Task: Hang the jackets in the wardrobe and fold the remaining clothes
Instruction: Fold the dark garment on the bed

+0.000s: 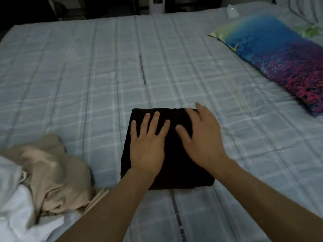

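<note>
A black garment (176,165), folded into a neat rectangle, lies on the bed near its front edge. My left hand (148,145) rests flat on its left half with the fingers straight and spread. My right hand (201,137) lies flat on its right half, fingers straight and slightly blurred, reaching the far right corner of the fold. At the lower left sits a crumpled beige garment (57,173) on top of a white garment (19,206).
The bed is covered by a pale blue checked sheet (104,75). A long blue, purple and red pillow (277,56) lies at the back right. A white fan or heater (157,4) stands beyond the far edge of the bed.
</note>
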{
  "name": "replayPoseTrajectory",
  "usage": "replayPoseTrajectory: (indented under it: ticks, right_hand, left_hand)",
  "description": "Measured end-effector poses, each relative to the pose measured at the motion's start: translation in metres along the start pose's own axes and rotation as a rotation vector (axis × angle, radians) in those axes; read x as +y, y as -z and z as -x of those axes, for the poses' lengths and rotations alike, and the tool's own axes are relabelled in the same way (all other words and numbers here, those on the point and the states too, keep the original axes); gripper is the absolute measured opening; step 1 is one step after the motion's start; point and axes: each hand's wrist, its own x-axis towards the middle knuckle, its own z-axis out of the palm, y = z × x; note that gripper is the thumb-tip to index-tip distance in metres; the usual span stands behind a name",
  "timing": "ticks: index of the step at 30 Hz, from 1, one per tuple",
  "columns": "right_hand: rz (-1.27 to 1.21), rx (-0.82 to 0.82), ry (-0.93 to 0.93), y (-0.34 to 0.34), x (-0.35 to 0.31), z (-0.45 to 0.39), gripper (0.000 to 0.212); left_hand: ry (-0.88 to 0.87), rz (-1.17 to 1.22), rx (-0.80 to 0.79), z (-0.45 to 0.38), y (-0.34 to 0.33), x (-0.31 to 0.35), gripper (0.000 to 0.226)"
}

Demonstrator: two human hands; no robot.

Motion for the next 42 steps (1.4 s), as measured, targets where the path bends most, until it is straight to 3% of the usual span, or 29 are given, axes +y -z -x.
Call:
replayPoseTrajectory:
  ticks: [3,7,12,18,21,23,27,32,37,42]
  right_hand:
    - [0.212,-0.111,0.090,-0.027,0.008,0.017,0.070]
    - [-0.078,-0.187,0.045,-0.051,0.044,-0.006,0.062]
    - [-0.209,-0.140,0.075,-0.072,0.065,-0.006,0.057]
    - [0.194,-0.142,0.062,-0.052,0.032,0.021,0.053]
    - [0.192,-0.105,0.113,-0.054,0.010,0.066,0.055]
    - [0.166,-0.156,0.148,-0.055,0.014,0.083,0.065]
    - [0.187,-0.300,0.146,-0.052,0.026,0.074,0.110]
    - [0.149,-0.420,0.089,-0.064,0.040,0.062,0.140]
    - [0.136,-0.418,0.107,-0.067,0.041,0.056,0.138]
    - [0.109,-0.388,0.103,-0.054,0.039,0.062,0.137]
  left_hand:
    - [0.021,0.064,0.015,-0.017,-0.015,-0.013,0.055]
    - [0.019,0.287,0.059,-0.031,-0.034,-0.029,0.044]
    - [0.007,0.322,0.079,-0.038,-0.045,-0.025,0.049]
    - [-0.005,0.166,-0.069,-0.022,-0.035,-0.029,0.056]
    - [0.001,0.102,-0.120,-0.021,-0.032,-0.027,0.057]
    - [-0.013,0.120,-0.128,-0.017,-0.030,-0.028,0.058]
    - [-0.040,0.098,-0.138,-0.002,-0.023,-0.030,0.062]
    - [-0.111,0.085,-0.078,0.054,-0.033,-0.033,0.080]
    - [-0.119,0.217,-0.099,0.060,-0.036,-0.037,0.095]
    - [-0.168,0.039,-0.182,0.062,-0.009,-0.033,0.119]
